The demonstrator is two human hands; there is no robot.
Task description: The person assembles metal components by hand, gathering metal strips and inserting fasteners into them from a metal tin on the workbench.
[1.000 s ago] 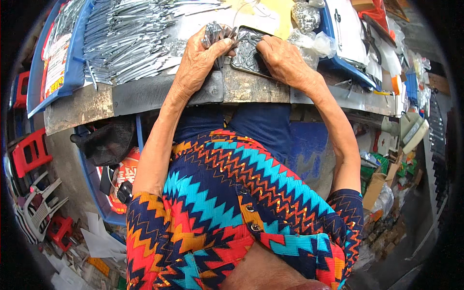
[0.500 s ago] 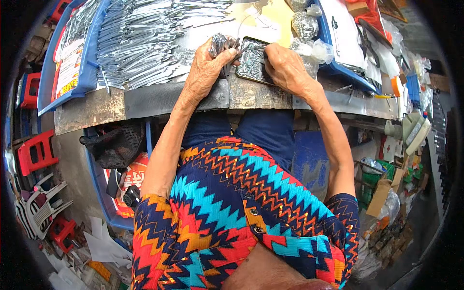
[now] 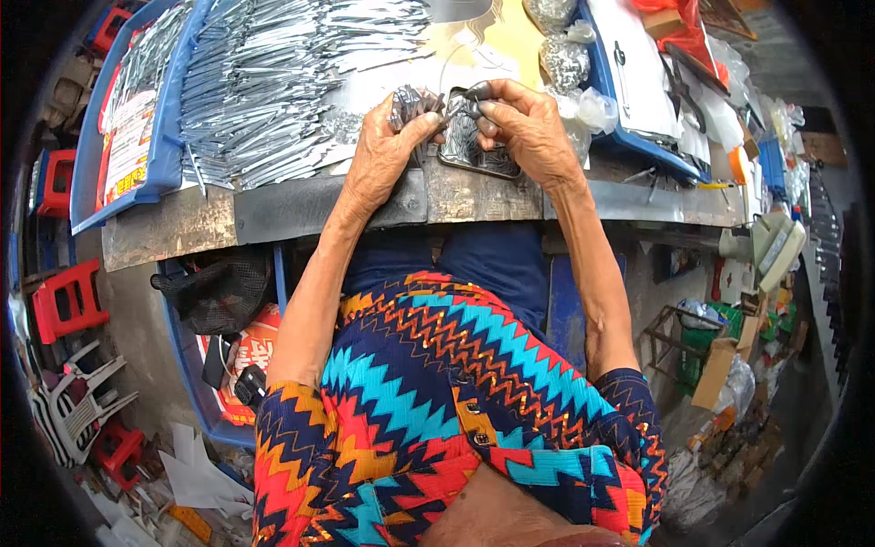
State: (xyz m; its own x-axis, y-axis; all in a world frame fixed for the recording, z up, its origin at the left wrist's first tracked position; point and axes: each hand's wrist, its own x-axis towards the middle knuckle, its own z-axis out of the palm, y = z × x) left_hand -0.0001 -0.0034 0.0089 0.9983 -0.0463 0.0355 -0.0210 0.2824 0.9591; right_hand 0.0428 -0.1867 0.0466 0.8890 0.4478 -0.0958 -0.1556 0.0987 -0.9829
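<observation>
Above the table's front edge, my left hand is closed around a bunch of dark metal pieces, one thin end sticking out to the right. My right hand pinches a small dark piece between thumb and fingers, close to that end. Whether the two pieces touch I cannot tell. Below my right hand lies a small dark-rimmed tray of little metal pins, partly hidden by the fingers.
Many slim metal strips lie piled left of my hands, beside a blue bin. To the right are clear bags of small parts and another blue bin. A pale sheet and yellow paper lie beyond.
My right hand has come up out of the tray and moved left toward my left hand, now with a small dark piece in its fingers. My left hand stays nearly in place.
</observation>
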